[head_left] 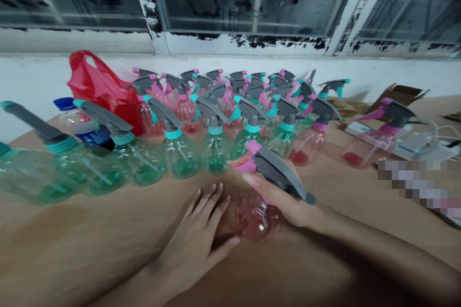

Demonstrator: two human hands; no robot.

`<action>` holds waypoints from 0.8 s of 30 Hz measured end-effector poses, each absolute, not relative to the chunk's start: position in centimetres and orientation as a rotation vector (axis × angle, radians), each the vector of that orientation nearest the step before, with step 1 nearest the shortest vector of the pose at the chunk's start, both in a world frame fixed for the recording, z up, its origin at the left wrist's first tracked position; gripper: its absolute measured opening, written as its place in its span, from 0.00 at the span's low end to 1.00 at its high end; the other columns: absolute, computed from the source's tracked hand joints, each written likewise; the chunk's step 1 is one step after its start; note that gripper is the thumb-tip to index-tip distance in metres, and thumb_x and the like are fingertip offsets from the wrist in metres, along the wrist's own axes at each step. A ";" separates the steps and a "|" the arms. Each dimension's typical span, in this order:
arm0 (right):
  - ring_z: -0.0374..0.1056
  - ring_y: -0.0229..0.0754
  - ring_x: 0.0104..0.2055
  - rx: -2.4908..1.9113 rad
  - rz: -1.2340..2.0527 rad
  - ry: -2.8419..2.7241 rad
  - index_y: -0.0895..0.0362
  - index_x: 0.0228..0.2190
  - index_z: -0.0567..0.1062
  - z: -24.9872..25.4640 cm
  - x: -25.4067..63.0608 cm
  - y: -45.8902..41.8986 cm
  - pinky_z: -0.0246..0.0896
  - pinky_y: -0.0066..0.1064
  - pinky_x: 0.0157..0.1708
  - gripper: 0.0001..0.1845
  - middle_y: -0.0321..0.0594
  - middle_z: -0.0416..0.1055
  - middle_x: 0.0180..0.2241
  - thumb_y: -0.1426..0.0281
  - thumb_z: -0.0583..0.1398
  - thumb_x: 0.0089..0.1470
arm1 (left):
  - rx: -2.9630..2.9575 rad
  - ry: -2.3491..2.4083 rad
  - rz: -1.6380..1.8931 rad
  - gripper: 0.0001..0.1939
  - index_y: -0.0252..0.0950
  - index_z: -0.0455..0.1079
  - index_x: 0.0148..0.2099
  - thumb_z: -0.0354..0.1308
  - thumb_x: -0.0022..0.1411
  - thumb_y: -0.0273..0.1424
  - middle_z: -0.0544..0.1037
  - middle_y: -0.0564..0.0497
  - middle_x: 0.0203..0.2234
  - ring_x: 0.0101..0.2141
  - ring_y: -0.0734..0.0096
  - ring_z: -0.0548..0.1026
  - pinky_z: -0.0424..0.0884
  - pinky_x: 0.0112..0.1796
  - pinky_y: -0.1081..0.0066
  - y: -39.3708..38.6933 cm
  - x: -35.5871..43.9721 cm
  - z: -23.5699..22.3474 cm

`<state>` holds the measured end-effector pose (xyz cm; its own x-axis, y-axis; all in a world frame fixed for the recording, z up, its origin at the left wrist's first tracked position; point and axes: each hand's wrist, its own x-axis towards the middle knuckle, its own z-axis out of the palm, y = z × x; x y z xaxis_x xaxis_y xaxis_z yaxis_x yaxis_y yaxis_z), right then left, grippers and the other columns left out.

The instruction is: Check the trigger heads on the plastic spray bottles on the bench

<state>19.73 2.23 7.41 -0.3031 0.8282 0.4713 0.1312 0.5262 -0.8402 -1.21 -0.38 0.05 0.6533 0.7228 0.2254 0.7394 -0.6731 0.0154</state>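
My right hand (284,199) is wrapped round the neck of a spray bottle (257,223) with a clear pinkish body, a grey head and a pink nozzle and trigger. The bottle is in front of me, its nozzle pointing to the left. To its left, my left hand (205,230) lies with fingers spread on the brown tabletop (118,244) and holds nothing. Just beyond both hands runs a row of green spray bottles (182,160) with teal collars. Pink spray bottles (306,146) stand at the right end of that row.
Many more spray bottles (255,88) crowd behind the row, near the wall. A red plastic bag (104,88) and a blue-capped bottle (68,112) are at the back left. On the right are an open cardboard box (394,98) and white devices with cables (425,141).
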 end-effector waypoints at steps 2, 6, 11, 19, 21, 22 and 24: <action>0.70 0.39 0.39 -0.801 0.876 -1.756 0.54 0.40 0.72 7.4 19.7 2.2 0.64 0.33 0.42 0.09 0.37 0.74 0.40 0.67 0.59 0.55 | -2.778 -1.217 -0.331 0.34 0.30 0.57 0.62 0.47 0.65 0.51 0.60 0.39 0.61 0.60 0.53 0.58 0.55 0.56 0.51 -0.3 -1.2 0.0; 0.71 0.39 0.41 -0.779 0.877 -1.747 0.54 0.41 0.72 7.2 19.6 2.1 0.64 0.33 0.43 0.10 0.37 0.75 0.41 0.67 0.60 0.55 | -2.775 -1.224 -0.313 0.33 0.30 0.57 0.62 0.47 0.66 0.50 0.60 0.39 0.61 0.60 0.52 0.58 0.56 0.56 0.51 -0.4 -1.2 0.1; 0.71 0.38 0.38 -0.774 0.859 -1.749 0.55 0.40 0.73 7.3 19.7 2.2 0.65 0.31 0.41 0.10 0.36 0.75 0.39 0.69 0.60 0.54 | -2.798 -1.238 -0.337 0.33 0.31 0.57 0.63 0.48 0.65 0.50 0.59 0.39 0.61 0.60 0.52 0.57 0.54 0.57 0.51 -0.4 -1.1 0.1; 0.69 0.38 0.34 -0.794 0.866 -1.760 0.53 0.41 0.73 7.1 19.8 2.2 0.65 0.32 0.38 0.11 0.35 0.74 0.36 0.69 0.61 0.53 | -2.799 -1.246 -0.329 0.33 0.31 0.57 0.62 0.47 0.66 0.50 0.59 0.39 0.61 0.60 0.53 0.58 0.54 0.57 0.51 -0.4 -1.2 0.1; 0.69 0.38 0.33 -0.811 0.867 -1.762 0.53 0.41 0.73 7.1 19.8 2.2 0.64 0.32 0.38 0.12 0.34 0.73 0.33 0.69 0.61 0.53 | -2.798 -1.254 -0.320 0.33 0.32 0.57 0.63 0.48 0.65 0.50 0.59 0.40 0.61 0.60 0.53 0.58 0.54 0.57 0.51 -0.4 -1.2 0.1; 0.69 0.38 0.33 -0.817 0.871 -1.757 0.53 0.41 0.73 7.1 19.7 2.2 0.64 0.32 0.38 0.12 0.34 0.73 0.33 0.69 0.61 0.52 | -2.799 -1.256 -0.318 0.33 0.31 0.57 0.63 0.48 0.65 0.50 0.59 0.39 0.61 0.60 0.53 0.58 0.54 0.57 0.51 -0.4 -1.2 0.1; 0.68 0.38 0.33 -0.814 0.889 -1.746 0.53 0.41 0.73 7.1 19.7 2.2 0.64 0.32 0.37 0.13 0.34 0.73 0.34 0.69 0.61 0.51 | -2.803 -1.255 -0.321 0.33 0.31 0.57 0.62 0.48 0.65 0.50 0.58 0.39 0.61 0.60 0.52 0.58 0.54 0.57 0.50 -0.4 -1.2 0.1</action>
<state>19.71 2.18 7.12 -0.2995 0.8381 0.4559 0.1242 0.5080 -0.8523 -1.23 -0.42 0.07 0.6484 0.7316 0.2106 0.7429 -0.6685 0.0353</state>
